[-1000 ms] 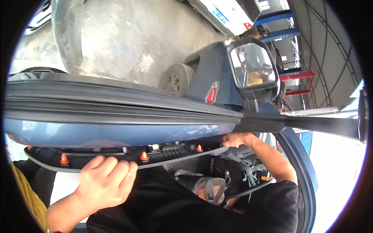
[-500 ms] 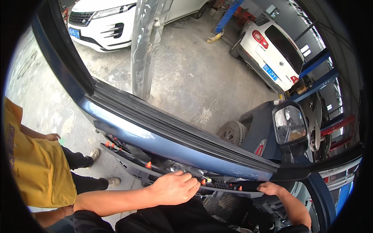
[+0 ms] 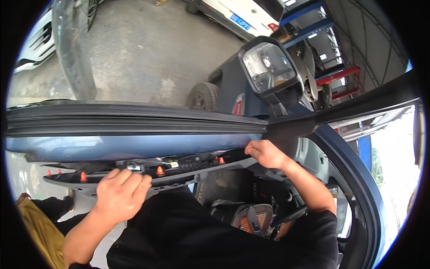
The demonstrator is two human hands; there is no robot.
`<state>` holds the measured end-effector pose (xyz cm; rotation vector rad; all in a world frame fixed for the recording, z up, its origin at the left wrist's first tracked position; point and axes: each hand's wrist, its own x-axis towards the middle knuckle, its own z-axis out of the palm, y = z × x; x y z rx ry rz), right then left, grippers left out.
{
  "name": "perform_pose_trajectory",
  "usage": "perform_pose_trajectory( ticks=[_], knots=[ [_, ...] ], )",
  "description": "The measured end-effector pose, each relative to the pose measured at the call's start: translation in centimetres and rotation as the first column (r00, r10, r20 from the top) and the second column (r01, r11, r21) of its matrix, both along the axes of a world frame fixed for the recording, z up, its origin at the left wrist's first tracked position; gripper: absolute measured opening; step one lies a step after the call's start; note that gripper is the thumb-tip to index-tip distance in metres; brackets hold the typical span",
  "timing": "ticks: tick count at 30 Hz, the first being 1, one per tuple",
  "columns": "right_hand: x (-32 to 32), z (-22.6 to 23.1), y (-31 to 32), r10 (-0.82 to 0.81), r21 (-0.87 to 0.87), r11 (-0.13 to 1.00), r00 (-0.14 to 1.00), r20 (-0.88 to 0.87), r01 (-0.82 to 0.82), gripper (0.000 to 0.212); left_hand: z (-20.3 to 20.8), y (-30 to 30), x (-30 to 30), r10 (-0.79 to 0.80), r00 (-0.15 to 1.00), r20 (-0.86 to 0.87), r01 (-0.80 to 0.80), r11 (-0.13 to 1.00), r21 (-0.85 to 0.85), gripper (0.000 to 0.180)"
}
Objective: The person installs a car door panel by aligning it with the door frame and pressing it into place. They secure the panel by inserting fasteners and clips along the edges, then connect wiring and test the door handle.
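A dark door trim panel (image 3: 67, 180) with orange clips (image 3: 160, 170) along its upper edge stands slightly away from the blue car door (image 3: 134, 146). My left hand (image 3: 121, 195) is closed over the panel's edge, between two of the clips. At the panel's right end, my right hand (image 3: 267, 154) pinches its edge close to the door; the fingertips are partly hidden. A small yellow-white connector (image 3: 174, 165) shows in the gap between panel and door.
Beyond the door are a wing mirror (image 3: 268, 67), a wheel (image 3: 203, 96), a metal post (image 3: 74, 54) and a white car (image 3: 237, 15). A person in yellow (image 3: 40, 228) stands at lower left. A seat with an orange-brown woven patch (image 3: 253, 219) is below my right arm.
My view has swung to the right, so the door and panel now lie level across the picture. Both hands stay on the panel, at about the same places along it.
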<state>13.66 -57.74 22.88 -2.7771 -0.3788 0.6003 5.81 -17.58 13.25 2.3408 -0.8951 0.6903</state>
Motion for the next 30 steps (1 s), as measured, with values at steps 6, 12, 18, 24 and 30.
perform_pose_trajectory(
  ticks=[6, 12, 18, 24, 30],
  knots=[
    [-0.6, -0.7, 3.9, 0.119, -0.331, 0.926, 0.971, -0.205, -0.183, 0.041, -0.5, -0.4, 0.4, -0.012, 1.000, 0.005, 0.012, 1.000, -0.018, 0.026],
    [-0.2, -5.1, 5.5, 0.078, -0.245, 0.957, 0.950, -0.302, -0.156, 0.044, -0.7, 0.0, 0.5, -0.030, 0.999, 0.025, 0.030, 1.000, -0.009, 0.026],
    [1.5, -5.2, 6.0, -0.089, -0.282, 0.954, 0.808, -0.583, -0.099, 0.055, -0.5, 0.0, 0.4, -0.050, 0.999, -0.002, 0.050, 0.999, 0.006, 0.024],
    [1.9, -4.6, 6.4, -0.185, -0.320, 0.947, 0.769, -0.612, -0.027, 0.055, 0.1, -0.1, 0.8, -0.050, 0.999, 0.014, 0.050, 0.999, 0.002, 0.010],
    [1.7, -4.2, 8.1, -0.254, -0.332, 0.940, 0.802, -0.541, 0.074, 0.043, 0.0, 0.1, 0.7, -0.042, 0.999, -0.005, 0.042, 0.999, 0.023, 0.016]
  ],
)
